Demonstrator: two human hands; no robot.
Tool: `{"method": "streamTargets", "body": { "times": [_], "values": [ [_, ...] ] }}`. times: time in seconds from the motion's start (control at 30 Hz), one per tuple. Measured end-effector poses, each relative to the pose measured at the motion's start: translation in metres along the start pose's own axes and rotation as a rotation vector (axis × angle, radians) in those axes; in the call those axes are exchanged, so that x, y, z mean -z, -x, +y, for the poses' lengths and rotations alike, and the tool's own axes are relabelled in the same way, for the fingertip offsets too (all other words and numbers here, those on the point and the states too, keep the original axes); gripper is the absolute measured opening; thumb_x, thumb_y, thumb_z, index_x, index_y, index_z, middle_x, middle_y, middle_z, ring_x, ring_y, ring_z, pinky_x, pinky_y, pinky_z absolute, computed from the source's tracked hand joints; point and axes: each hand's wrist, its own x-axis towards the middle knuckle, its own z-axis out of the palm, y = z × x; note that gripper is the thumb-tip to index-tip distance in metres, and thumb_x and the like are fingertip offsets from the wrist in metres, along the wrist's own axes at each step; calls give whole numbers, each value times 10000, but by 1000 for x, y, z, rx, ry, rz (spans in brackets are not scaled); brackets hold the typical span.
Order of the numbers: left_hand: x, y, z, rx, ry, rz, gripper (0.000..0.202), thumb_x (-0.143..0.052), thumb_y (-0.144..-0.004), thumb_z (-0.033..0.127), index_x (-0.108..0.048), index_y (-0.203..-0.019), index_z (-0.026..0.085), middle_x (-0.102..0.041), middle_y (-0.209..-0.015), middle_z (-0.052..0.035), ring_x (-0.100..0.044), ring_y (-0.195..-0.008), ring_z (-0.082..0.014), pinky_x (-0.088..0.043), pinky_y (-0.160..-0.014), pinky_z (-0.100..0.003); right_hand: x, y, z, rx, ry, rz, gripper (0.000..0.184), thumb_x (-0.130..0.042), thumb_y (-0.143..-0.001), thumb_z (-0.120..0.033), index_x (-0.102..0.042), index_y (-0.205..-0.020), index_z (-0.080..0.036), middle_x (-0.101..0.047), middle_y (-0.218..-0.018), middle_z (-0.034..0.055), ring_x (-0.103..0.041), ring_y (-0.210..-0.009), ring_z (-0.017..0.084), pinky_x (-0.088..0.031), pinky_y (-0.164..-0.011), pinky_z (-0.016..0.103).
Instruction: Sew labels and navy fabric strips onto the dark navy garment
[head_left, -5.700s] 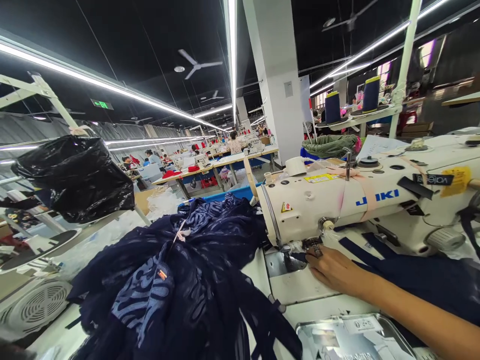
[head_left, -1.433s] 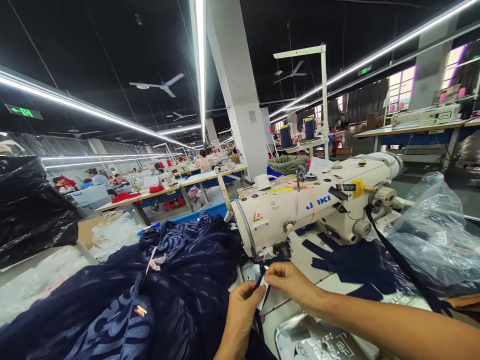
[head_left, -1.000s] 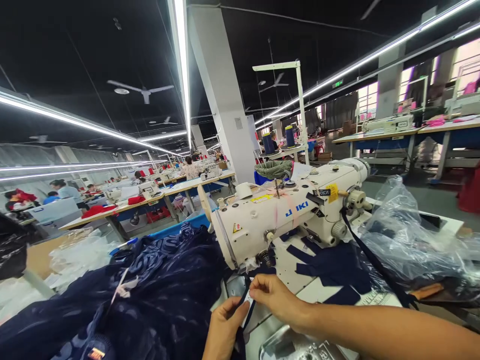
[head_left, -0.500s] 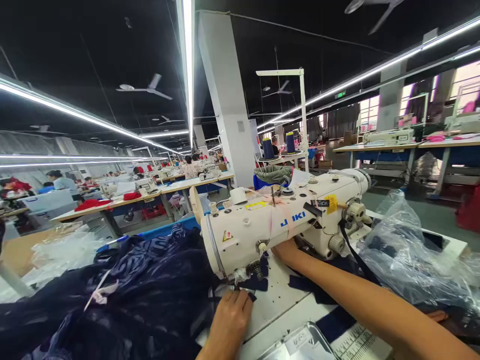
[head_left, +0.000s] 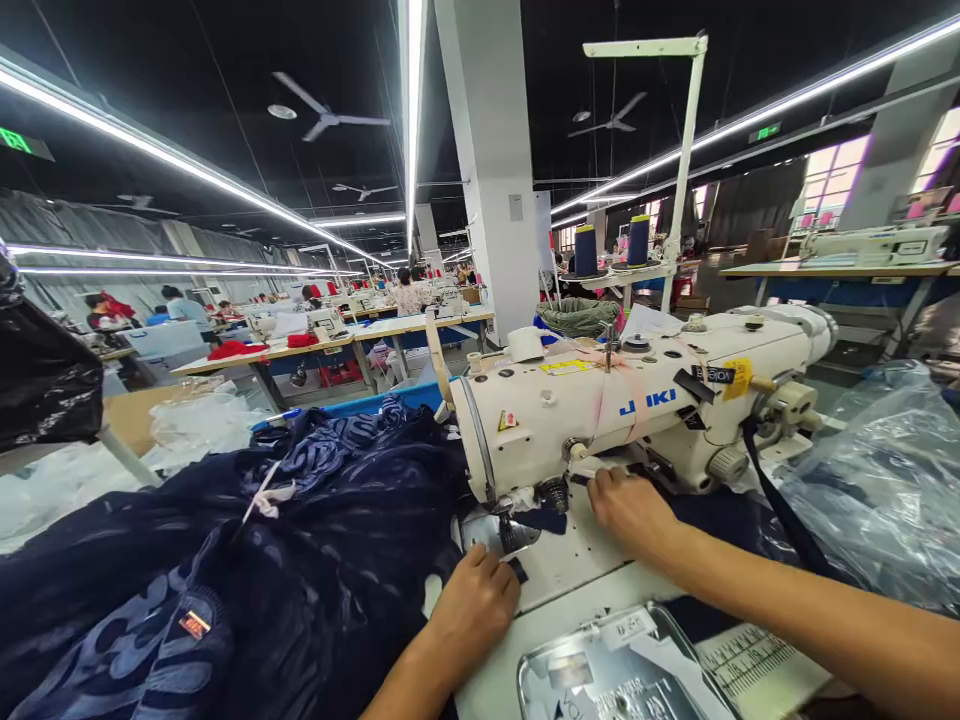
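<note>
Navy cloth (head_left: 352, 570) is heaped beside the sewing machine (head_left: 555, 410); a dark strip (head_left: 546, 520) is laid on its bed (head_left: 566, 572). What is stitched and what is left cannot be made out. Left hand (head_left: 476, 600) and right hand (head_left: 634, 512) are curled; whether anything is gripped cannot be told.

Open strip of machine bed (head_left: 566, 562) between left hand (head_left: 478, 600) and right hand (head_left: 634, 515). Sewing machine arm (head_left: 577, 415) bars way beyond; low gap underneath. Dark fabric heap (head_left: 337, 575) blocks left side. Metal tray (head_left: 540, 692) takes up table (head_left: 487, 662) in front. Clear plastic bag (head_left: 892, 485) crowds far right.
</note>
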Motion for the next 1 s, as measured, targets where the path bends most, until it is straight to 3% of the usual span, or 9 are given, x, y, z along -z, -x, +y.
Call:
{"method": "streamTargets", "body": {
  "times": [0.17,0.23,0.3,0.4,0.53,0.63,0.77,1.0],
  "values": [
    [4,3,3,24,-21,-29,245,-445,-819,55,-487,-595,144,-521,-565,3,-442,-531,-140,-272,-582,-301,8,6,-21,699,40,219,201,-400,-835,-75,-596,-797,-102,-607,-867,139,-551,-804,222,-422,-761,373],
    [7,7,4,30,-36,-42,233,-453,-818,59,-490,-603,143,-522,-566,3,-445,-534,-140,-265,-580,-300,2,0,-20,807,35,289,211,-394,-851,-89,-599,-802,-105,-596,-959,135,-532,-878,213,-370,-856,384],
    [9,12,4,33,-39,-48,236,-454,-819,64,-483,-599,146,-523,-570,4,-445,-533,-138,-259,-575,-298,-3,-3,-19,762,9,296,197,-410,-844,-87,-601,-801,-111,-584,-1014,124,-515,-924,214,-324,-904,405],
    [10,14,5,52,-41,-42,247,-453,-817,63,-477,-585,147,-522,-563,8,-444,-528,-138,-260,-573,-298,-3,-2,-27,571,-102,235,168,-434,-814,-77,-592,-816,-131,-592,-975,93,-522,-885,207,-316,-906,415],
    [9,12,6,73,-51,-24,264,-435,-826,57,-487,-581,140,-521,-541,5,-445,-520,-137,-262,-571,-297,4,3,-57,330,-315,114,105,-480,-788,-172,-566,-840,-144,-581,-882,78,-531,-812,199,-399,-788,348],
    [8,12,7,81,-49,6,277,-416,-827,40,-489,-578,138,-519,-537,4,-441,-514,-134,-263,-570,-297,1,3,-76,217,-371,82,194,-516,-767,-254,-554,-914,-133,-570,-960,106,-524,-900,232,-377,-841,377],
    [7,12,7,90,-45,14,284,-406,-826,26,-483,-576,138,-508,-528,5,-437,-509,-130,-264,-569,-295,-7,1,-81,217,-361,112,195,-474,-782,-191,-561,-947,-130,-560,-1038,116,-502,-990,228,-282,-949,375],
    [8,13,7,106,-23,-17,299,-372,-847,33,-472,-587,144,-512,-548,7,-445,-504,-130,-288,-562,-292,1,-10,-68,278,-446,-62,133,-452,-778,-118,-582,-774,-139,-591,-869,80,-546,-825,195,-381,-749,311]
  ]
}}
